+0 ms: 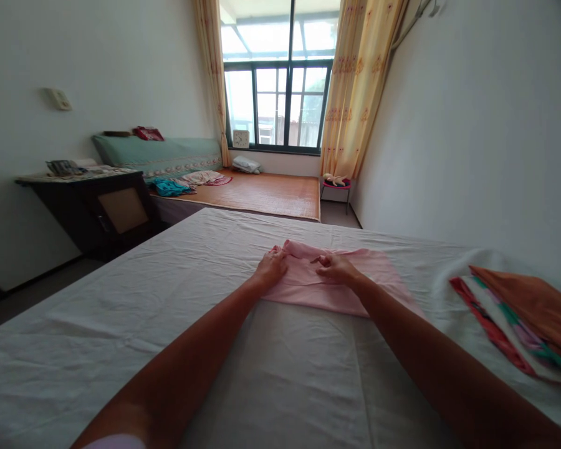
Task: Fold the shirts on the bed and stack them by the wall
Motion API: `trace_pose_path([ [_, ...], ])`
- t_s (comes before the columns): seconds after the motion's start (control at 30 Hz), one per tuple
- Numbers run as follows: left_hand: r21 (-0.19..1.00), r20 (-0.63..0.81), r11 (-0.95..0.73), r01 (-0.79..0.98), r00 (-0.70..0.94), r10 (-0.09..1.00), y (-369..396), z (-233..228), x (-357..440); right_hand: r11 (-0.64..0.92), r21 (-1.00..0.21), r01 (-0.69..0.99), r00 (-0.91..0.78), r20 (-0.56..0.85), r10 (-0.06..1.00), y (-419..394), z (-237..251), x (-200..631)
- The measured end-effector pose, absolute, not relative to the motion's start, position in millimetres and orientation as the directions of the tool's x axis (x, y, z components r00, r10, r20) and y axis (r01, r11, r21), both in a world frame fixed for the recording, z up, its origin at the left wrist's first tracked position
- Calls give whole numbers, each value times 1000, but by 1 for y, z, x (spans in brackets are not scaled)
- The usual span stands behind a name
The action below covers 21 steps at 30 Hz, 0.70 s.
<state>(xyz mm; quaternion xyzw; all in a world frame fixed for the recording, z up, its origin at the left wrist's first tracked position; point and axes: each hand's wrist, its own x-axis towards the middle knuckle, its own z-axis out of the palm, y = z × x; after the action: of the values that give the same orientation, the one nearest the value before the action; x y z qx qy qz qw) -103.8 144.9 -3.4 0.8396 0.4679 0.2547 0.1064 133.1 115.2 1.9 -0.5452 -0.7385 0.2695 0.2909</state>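
A pink piece of clothing (374, 268) lies folded on a white-sheeted surface (177, 324) in front of me; its exact kind is not clear. At its left end, my left hand (272, 267) has its fingers closed on the bunched edge. My right hand (336, 268) is over the middle of the pink fabric, thumb and forefinger apart, with nothing visible between them. Whether its lower fingers touch the fabric is hard to see.
A stack of folded clothes (533, 318) lies at the right. Beyond the sheet is a bed with a brown mat (280, 193). A dark cabinet (121, 212) stands at the left, and a small stool (336, 185) by the curtain (359, 81).
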Motion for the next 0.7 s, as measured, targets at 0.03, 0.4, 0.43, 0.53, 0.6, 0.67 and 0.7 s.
trace_pose_path([
  [0.03,412,317,-521,747,419,851,146,-5,-104,260,-756,600,-241,140,960,117,1,132],
  [0.4,617,282,-482,622,398,873,151,5,-112,356,-830,430,-190,302,934,88,-1,137],
  [0.43,652,297,-494,574,406,864,151,6,-114,371,-809,456,-175,327,929,88,-2,138],
  [0.53,702,342,-525,482,418,841,150,9,-121,453,-704,547,-208,409,888,87,-3,137],
  [0.6,669,341,-547,503,447,827,149,8,-125,514,-619,594,-279,440,853,86,-3,137],
  [0.67,606,325,-578,546,493,807,150,8,-129,543,-570,617,-344,426,837,85,-3,140],
  [0.7,579,310,-590,564,517,798,150,8,-130,545,-556,627,-367,407,837,84,-2,143],
])
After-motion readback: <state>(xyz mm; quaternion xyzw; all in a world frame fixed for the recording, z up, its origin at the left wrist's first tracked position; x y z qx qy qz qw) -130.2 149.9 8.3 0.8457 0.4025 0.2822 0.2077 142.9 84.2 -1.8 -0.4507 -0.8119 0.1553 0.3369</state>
